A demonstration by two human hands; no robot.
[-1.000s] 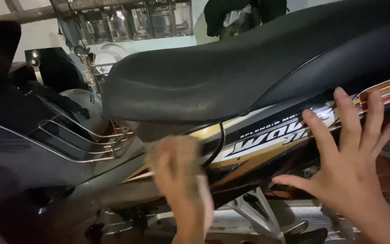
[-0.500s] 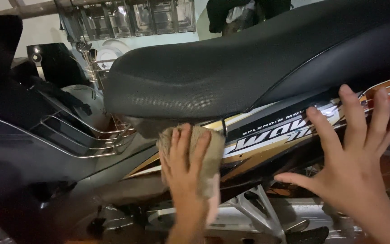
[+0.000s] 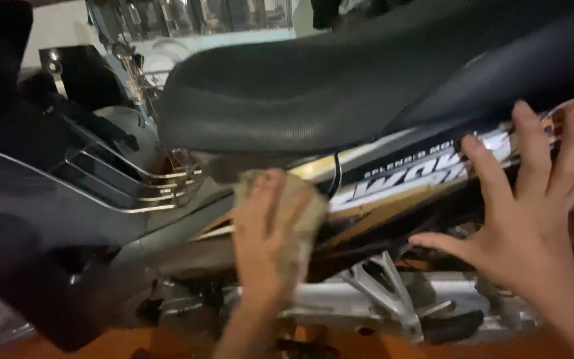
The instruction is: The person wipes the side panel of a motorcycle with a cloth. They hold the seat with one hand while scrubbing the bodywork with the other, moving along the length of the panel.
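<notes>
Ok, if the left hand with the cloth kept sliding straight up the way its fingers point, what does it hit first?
Probably the underside edge of the black seat, just above the left hand and its cloth; depth is unclear.

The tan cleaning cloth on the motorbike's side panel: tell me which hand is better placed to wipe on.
Left. The left hand already presses the tan cloth flat against the striped side panel; the right hand is spread bare on the panel, probably bracing.
</notes>
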